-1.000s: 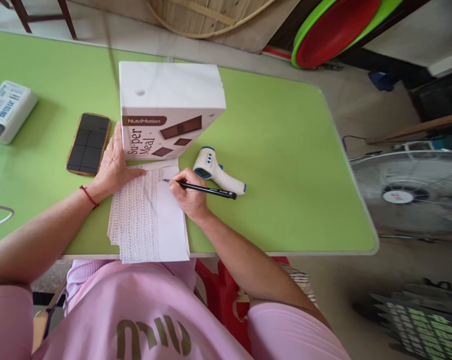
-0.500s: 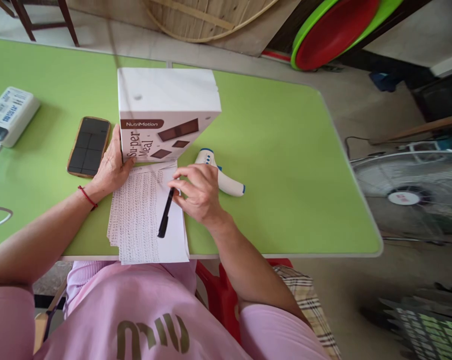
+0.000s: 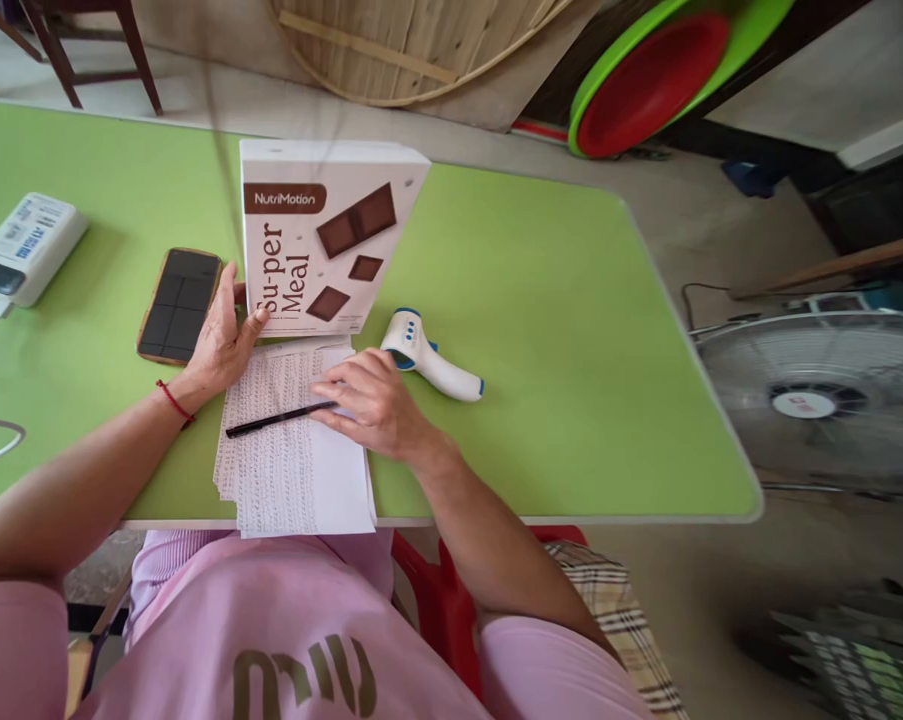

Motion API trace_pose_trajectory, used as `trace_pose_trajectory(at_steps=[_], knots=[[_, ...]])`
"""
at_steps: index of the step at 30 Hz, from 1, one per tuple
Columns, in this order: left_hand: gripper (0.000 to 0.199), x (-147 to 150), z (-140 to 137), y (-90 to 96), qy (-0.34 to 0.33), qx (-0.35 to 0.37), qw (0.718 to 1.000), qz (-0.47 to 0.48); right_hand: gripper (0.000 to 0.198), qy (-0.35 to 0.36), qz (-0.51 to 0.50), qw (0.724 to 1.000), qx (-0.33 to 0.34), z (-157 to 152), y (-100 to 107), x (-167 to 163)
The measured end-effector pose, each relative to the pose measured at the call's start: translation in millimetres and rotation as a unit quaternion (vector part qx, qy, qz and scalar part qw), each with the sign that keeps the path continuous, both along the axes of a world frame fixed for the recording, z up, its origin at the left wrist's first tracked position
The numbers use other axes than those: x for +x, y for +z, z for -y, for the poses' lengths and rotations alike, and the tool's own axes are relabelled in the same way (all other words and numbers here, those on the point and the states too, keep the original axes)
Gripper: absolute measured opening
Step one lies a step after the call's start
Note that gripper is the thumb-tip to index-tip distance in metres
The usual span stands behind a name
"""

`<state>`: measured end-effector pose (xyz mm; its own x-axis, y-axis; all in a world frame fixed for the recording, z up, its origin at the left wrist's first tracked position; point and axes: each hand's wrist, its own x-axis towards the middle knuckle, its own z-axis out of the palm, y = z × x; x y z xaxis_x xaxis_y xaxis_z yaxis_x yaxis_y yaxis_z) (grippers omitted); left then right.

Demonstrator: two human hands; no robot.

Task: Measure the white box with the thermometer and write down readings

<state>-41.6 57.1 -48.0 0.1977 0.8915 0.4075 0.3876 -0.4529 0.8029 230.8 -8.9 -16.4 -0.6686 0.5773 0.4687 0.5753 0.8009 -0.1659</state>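
A white NutriMotion box (image 3: 286,260) with chocolate pictures stands on the green table. My left hand (image 3: 222,340) is at its lower left corner, thumb over the front face and fingers along the side. Between the fingertips of my right hand (image 3: 372,400) is a black pen (image 3: 271,420), pointing left and lying nearly level above the written sheets. The stack of paper (image 3: 293,490) has rows of handwriting and a blank strip on its right. Just beyond my right hand lies a white and blue infrared thermometer (image 3: 436,365).
A phone (image 3: 179,305) lies left of the box, and a white power bank (image 3: 35,245) with a cable is farther left. Past the table's right edge stands a fan (image 3: 803,400). A red stool (image 3: 440,590) is beneath the front edge.
The box has tilted so more of its front shows and less of its top. My right hand has shifted left and lower, and the pen has swung from steep to nearly level.
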Motion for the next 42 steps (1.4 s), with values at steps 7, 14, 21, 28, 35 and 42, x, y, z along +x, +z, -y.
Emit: trace_pose_trajectory(at_steps=[7,14,21,28,35,42], knots=[[0.079,1,8,18.3,0.040,-0.003,0.995,-0.090,0.045,-0.341,0.028,0.939,-0.045,-12,-1,48],[0.078,4,8,19.5,0.064,-0.003,0.993,-0.101,0.028,-0.426,0.091,0.877,-0.204,-18,-2,65],[0.079,4,10,25.1,0.039,-0.015,0.994,-0.099,0.040,-0.299,-0.378,0.830,-0.280,-16,25,27],[0.085,4,9,20.5,0.061,-0.021,0.993,-0.095,0.044,-0.126,-0.517,0.655,-0.537,6,27,-44],[0.078,3,8,13.3,0.044,0.004,0.995,-0.093,0.045,-0.113,-0.470,0.672,-0.561,1,23,-43],[0.075,0,9,11.9,0.038,0.005,0.994,-0.105,0.051,-0.104,-0.450,0.642,-0.612,-4,33,-48]])
